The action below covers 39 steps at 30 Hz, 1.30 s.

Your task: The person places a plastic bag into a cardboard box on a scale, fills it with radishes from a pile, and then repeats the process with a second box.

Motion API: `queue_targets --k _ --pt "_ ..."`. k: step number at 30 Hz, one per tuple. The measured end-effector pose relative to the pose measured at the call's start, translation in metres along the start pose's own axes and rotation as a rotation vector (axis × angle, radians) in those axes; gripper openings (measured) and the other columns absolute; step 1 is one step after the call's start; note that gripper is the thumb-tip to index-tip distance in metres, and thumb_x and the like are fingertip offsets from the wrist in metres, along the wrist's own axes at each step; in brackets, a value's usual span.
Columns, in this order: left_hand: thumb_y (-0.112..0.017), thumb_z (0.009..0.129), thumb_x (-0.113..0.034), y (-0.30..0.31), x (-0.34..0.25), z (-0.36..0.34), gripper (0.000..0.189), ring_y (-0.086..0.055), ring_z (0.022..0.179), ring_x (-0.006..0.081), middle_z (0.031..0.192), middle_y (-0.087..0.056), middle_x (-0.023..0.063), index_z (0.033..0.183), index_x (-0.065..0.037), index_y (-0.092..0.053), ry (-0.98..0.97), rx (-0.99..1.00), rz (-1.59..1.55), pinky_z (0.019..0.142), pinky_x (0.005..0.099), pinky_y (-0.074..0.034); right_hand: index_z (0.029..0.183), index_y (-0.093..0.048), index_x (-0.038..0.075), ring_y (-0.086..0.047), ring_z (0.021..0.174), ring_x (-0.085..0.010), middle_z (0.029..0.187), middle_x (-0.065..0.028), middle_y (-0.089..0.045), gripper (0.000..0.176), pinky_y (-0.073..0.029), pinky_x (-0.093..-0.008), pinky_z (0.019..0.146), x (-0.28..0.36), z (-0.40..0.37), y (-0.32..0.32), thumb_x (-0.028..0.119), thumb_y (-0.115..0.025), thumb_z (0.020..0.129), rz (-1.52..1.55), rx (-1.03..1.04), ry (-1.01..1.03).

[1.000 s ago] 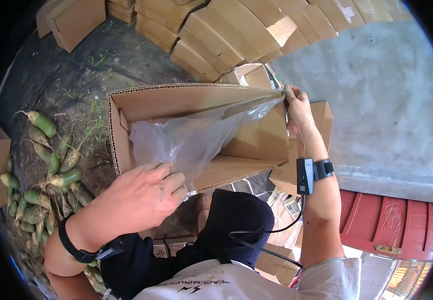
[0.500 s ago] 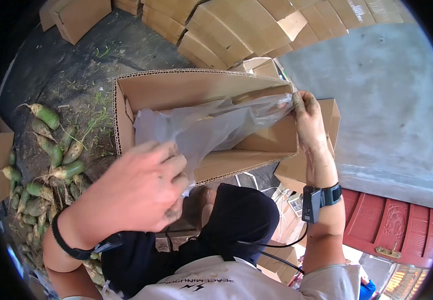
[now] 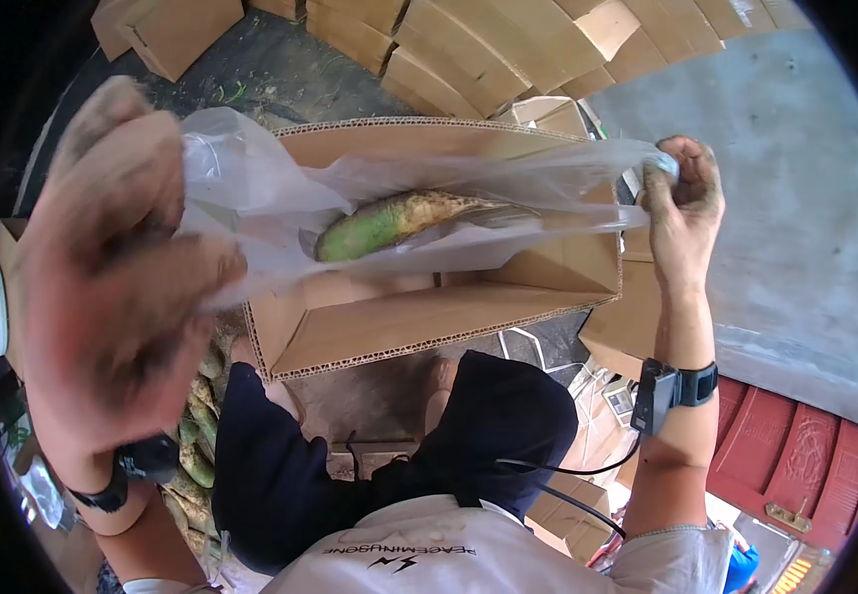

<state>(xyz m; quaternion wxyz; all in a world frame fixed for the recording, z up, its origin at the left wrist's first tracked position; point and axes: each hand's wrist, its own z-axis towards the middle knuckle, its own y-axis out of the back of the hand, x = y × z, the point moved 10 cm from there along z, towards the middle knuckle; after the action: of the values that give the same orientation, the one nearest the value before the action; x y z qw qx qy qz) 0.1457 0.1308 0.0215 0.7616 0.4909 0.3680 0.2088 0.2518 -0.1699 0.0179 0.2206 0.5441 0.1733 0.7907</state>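
A clear plastic bag (image 3: 270, 213) stretches sideways over an open cardboard box (image 3: 379, 346). A long green radish (image 3: 359, 232), browned and tapering toward the right, lies among the bag's folds. My right hand (image 3: 688, 203) pinches the bag's right end between thumb and fingers, just past the box's right edge. My left hand (image 3: 127, 267) is raised close to the camera at the bag's left end. Motion smears its fingers, so I cannot tell whether they grip the plastic.
More radishes (image 3: 199, 426) lie on the ground at lower left, partly behind my left arm. Stacked cardboard boxes (image 3: 508, 45) line the far side, with another box (image 3: 186, 35) at upper left. A red panelled door (image 3: 800, 450) is at lower right.
My left hand has swung left and up toward the camera. The bag has risen and spread wider, and the radish now shows in it. My right hand has shifted right with its end.
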Motion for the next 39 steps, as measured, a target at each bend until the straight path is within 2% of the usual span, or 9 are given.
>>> queue_targets --k 5,8,14,20,22,25,28,30,39 --pt "-0.066 0.05 -0.015 -0.029 -0.005 -0.006 0.029 -0.051 0.091 0.0293 0.083 -0.046 0.0083 0.078 -0.008 -0.066 0.045 0.118 -0.035 0.08 0.0441 -0.041 0.102 -0.058 0.01 -0.064 0.06 -0.028 0.069 -0.0154 -0.062 0.032 -0.049 -0.0336 0.072 -0.027 -0.024 -0.036 0.003 -0.064 0.071 -0.71 0.324 0.024" --pt "-0.066 0.049 -0.015 -0.043 -0.003 -0.008 0.028 -0.05 0.09 0.0289 0.081 -0.045 0.0067 0.076 -0.009 -0.065 0.066 0.211 -0.134 0.078 0.0425 -0.04 0.099 -0.06 0.011 -0.062 0.089 -0.0265 0.079 -0.0107 -0.067 0.029 -0.043 -0.0394 0.084 -0.027 -0.042 -0.07 0.012 -0.068 0.071 -0.994 0.525 0.263" --pt "-0.065 0.053 -0.014 -0.043 -0.006 -0.003 0.021 -0.051 0.086 0.0279 0.087 -0.052 0.0067 0.073 -0.007 -0.061 -0.054 0.08 -0.207 0.076 0.0429 -0.04 0.092 -0.061 0.009 -0.057 0.098 -0.0258 0.079 -0.008 -0.066 0.022 -0.041 -0.0369 0.085 -0.036 -0.049 -0.086 0.014 -0.067 0.072 -1.134 0.568 0.351" --pt "-0.064 0.062 -0.016 -0.019 0.018 0.012 0.015 -0.053 0.08 0.0275 0.084 -0.052 0.0069 0.074 -0.009 -0.06 -0.044 -0.126 -0.391 0.073 0.0428 -0.042 0.092 -0.063 0.005 -0.061 0.082 -0.0325 0.081 -0.0125 -0.066 0.014 -0.047 -0.0372 0.07 -0.021 -0.02 -0.07 0.011 -0.064 0.079 -0.753 0.403 0.163" --pt "-0.063 0.061 -0.016 -0.023 0.025 0.004 0.016 -0.053 0.074 0.0275 0.078 -0.051 0.0064 0.076 -0.011 -0.061 0.001 -0.122 -0.487 0.069 0.0426 -0.043 0.093 -0.063 0.002 -0.053 0.06 -0.0121 0.068 -0.0063 -0.058 0.008 -0.043 -0.0266 0.056 -0.029 -0.017 -0.052 0.009 -0.061 0.088 -0.449 0.294 -0.111" --pt "-0.061 0.058 -0.011 -0.022 0.005 -0.005 0.022 -0.052 0.063 0.0265 0.069 -0.048 0.0043 0.08 -0.014 -0.063 0.02 -0.07 -0.406 0.06 0.0409 -0.042 0.096 -0.06 0.0 -0.042 0.058 -0.0044 0.069 0.0046 -0.053 0.009 -0.036 -0.0207 0.051 -0.007 -0.006 -0.034 0.006 -0.06 0.09 -0.195 0.143 -0.057" --pt "-0.063 0.052 -0.008 -0.023 -0.014 -0.009 0.034 -0.049 0.053 0.0223 0.061 -0.044 0.0019 0.086 -0.015 -0.065 -0.081 -0.038 -0.28 0.047 0.0333 -0.039 0.098 -0.057 0.002 -0.054 0.057 -0.0135 0.068 -0.0113 -0.056 0.01 -0.043 -0.0281 0.054 -0.014 -0.01 -0.041 0.008 -0.059 0.09 -0.664 0.305 -0.086" --pt "-0.067 0.05 -0.01 -0.027 -0.023 -0.009 0.039 -0.048 0.051 0.0208 0.06 -0.043 0.0014 0.089 -0.014 -0.064 -0.055 0.007 -0.262 0.044 0.0305 -0.037 0.097 -0.056 0.002 -0.063 0.071 -0.0351 0.08 -0.02 -0.061 0.011 -0.049 -0.0368 0.065 -0.024 -0.017 -0.054 0.006 -0.058 0.087 -0.64 0.407 0.057" --pt "-0.074 0.065 -0.01 -0.026 -0.029 -0.016 0.031 -0.06 0.067 0.0266 0.079 -0.058 0.0081 0.096 -0.008 -0.067 0.198 0.266 -0.196 0.055 0.0348 -0.047 0.1 -0.06 -0.002 -0.055 0.06 -0.0071 0.073 -0.0061 -0.06 0.016 -0.046 -0.024 0.054 -0.003 -0.015 -0.047 0.01 -0.061 0.089 -0.23 0.201 -0.029"
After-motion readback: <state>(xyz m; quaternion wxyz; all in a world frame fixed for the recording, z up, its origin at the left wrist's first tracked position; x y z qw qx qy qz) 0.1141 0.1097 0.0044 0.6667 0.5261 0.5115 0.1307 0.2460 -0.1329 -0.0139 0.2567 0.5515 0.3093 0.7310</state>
